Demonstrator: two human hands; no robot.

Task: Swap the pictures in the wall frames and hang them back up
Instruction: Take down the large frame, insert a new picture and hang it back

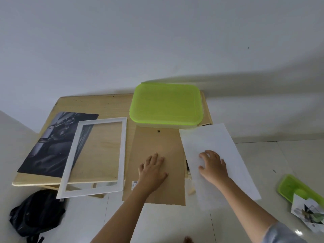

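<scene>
Hands rest flat: left hand (pixel 152 170) on backing board (pixel 154 155), right hand (pixel 213 165) on white sheet (pixel 219 148).

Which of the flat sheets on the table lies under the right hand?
The white sheet; the right hand rests on it. The left hand presses the brown backing board.

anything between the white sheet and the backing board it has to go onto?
The left hand lies flat on the brown backing board. The right hand presses the white sheet beside it. Nothing else is between them.
</scene>
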